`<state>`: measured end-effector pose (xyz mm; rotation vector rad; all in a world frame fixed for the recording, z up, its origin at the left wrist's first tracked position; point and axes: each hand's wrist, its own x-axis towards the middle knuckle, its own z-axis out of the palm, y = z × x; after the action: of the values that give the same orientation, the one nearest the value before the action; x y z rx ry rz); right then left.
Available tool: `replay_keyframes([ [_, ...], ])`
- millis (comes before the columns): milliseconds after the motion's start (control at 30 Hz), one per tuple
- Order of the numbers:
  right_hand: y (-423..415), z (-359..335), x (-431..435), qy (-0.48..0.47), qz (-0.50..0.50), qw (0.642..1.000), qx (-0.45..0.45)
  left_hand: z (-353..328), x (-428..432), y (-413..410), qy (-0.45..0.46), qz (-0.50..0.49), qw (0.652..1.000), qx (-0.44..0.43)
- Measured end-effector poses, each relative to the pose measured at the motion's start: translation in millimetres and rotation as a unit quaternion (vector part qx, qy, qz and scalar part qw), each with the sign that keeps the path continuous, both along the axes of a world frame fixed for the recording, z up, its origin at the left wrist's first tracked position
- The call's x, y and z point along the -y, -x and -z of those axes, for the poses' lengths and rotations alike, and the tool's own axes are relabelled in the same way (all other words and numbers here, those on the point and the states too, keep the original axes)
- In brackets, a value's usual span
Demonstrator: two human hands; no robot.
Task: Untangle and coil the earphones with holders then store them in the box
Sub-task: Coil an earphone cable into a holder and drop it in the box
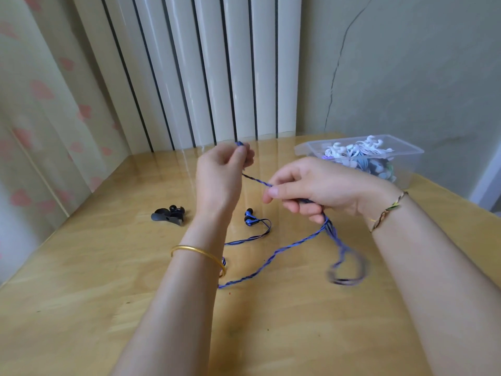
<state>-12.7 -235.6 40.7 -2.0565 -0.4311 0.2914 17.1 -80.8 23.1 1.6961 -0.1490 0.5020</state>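
Your left grip (222, 172) pinches one end of the blue-black twisted earphones (292, 244) up high; your right grip (317, 188) curls round the blurred, hanging loops, buds (249, 216) lying on the desk (108, 294).

Cable loop (349, 270) below right hand (314, 185) blurred. Cable stretch hidden behind left forearm (189, 267). Box (406, 166) front partly covered by right hand.

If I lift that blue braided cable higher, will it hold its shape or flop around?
Probably floppy: the blue braided cable sags in loose loops below the right hand and trails over the table. Likely light: the left hand holds its end in a fingertip pinch. The earbuds lying on the table would probably drag, then swing.
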Motion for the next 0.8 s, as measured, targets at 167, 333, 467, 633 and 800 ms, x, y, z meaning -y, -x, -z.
replay_keyframes([
  [167,-11.7,-3.6,5.2,-0.038,0.162,0.969,0.183,-1.7,1.2,3.5,-0.266,0.096,0.959,-0.023],
  [333,-23.1,8.5,9.9,-0.075,0.222,0.95,0.208,-11.8,5.0,7.8,-0.156,0.121,0.979,-0.042],
  [467,-20.2,16.3,12.1,-0.163,0.145,0.975,0.05,-20.9,-3.6,5.7,0.098,0.115,0.982,-0.114],
  [633,-18.4,20.3,13.3,-0.275,0.082,0.943,-0.169,-23.7,-6.8,8.0,0.174,0.06,0.976,-0.116],
  [800,-23.0,27.9,22.3,-0.269,0.119,0.932,-0.214,-26.5,-8.6,9.0,0.204,0.02,0.975,-0.088],
])
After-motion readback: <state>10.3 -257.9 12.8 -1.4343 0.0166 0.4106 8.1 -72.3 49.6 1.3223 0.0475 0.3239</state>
